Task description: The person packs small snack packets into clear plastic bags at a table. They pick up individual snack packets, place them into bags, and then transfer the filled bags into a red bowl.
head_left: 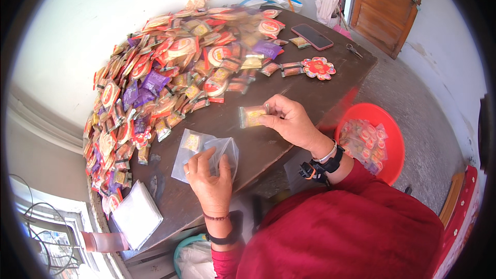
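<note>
My right hand [288, 120] pinches a small clear-wrapped snack [252, 116] with a yellow label between thumb and fingers, just above the dark wooden table. To its lower left, my left hand [209, 178] grips a clear plastic bag [180, 168], with thumb and fingers at its raised, crumpled side. Inside that bag lies one yellow-labelled packet [192, 143]. Beyond both hands spreads a large heap of wrapped snacks [178, 52], among them round biscuits in red-edged wrappers, purple packets [155, 81] and small brown bars [292, 69].
A stack of clear bags [137, 213] lies at the table's left near a pinkish cylinder [104, 241]. A phone [312, 37], keys [354, 50] and a red flower-shaped card [319, 68] sit at right. On the floor stands a red basin [395, 151] of filled bags.
</note>
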